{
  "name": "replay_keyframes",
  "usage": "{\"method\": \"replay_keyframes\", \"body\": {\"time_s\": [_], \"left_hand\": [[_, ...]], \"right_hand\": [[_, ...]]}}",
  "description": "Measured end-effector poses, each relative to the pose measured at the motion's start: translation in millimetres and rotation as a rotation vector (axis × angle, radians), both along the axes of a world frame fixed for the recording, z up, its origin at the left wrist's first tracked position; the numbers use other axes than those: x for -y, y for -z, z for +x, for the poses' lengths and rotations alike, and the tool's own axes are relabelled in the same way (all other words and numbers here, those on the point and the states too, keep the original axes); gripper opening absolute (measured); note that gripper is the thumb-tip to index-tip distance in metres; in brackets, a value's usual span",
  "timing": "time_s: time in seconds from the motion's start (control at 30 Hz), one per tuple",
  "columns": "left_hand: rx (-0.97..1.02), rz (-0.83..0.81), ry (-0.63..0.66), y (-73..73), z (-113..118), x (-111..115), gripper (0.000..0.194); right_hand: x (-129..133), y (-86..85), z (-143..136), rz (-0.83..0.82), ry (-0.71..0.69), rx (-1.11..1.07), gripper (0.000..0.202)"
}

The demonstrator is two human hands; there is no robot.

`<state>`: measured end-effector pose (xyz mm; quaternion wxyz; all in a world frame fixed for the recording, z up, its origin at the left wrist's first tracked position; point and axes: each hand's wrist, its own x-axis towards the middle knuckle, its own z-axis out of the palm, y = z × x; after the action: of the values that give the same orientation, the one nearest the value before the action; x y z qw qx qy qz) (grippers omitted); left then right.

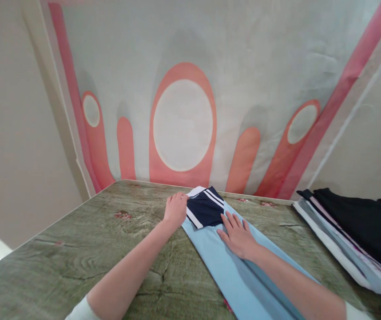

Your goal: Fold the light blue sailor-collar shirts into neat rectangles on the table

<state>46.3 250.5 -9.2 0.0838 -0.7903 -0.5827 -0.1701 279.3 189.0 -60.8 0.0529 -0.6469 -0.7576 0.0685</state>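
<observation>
A long folded light blue garment (247, 280) lies slantwise on the table, running from the near edge towards the far side. At its far end a navy part with white stripes (207, 208) is laid over the blue cloth. My left hand (176, 209) is closed at the left edge of this navy part, its fingers curled round the cloth. Flat on the blue fabric, just beside the navy part's right corner, rests my right hand (239, 235) with its fingers spread.
A stack of folded clothes (353, 240), with a black one on top, sits on the right side of the table. The table (77, 262) has a wood-grain cover with small red floral marks. Behind its far edge stands a wall backdrop (184, 124) with pink shapes.
</observation>
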Motion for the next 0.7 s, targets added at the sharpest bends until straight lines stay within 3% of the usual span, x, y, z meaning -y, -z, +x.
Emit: {"method": "replay_keyframes", "body": {"time_s": [0.13,0.3,0.5,0.6,0.7], "left_hand": [[-0.059,-0.102,0.224,24.7,52.1,46.7,0.049],[-0.087,-0.188,0.277,40.5,65.3,72.2,0.064],[-0.135,-0.242,0.33,32.0,63.6,53.1,0.065],[-0.173,-0.298,0.417,26.6,65.3,35.9,0.065],[-0.222,-0.302,0.552,22.4,62.5,14.0,0.059]], "right_hand": [[-1.1,-0.9,-3.1,-0.018,0.056,-0.013,0.071],[-0.9,-8.2,31.6,-0.059,-0.081,-0.125,0.067],[24.1,-13.4,110.0,0.074,-0.252,-0.1,0.05],[43.0,-13.1,120.0,0.052,-0.247,-0.057,0.053],[57.9,-10.1,108.1,0.061,-0.146,0.013,0.058]]}}
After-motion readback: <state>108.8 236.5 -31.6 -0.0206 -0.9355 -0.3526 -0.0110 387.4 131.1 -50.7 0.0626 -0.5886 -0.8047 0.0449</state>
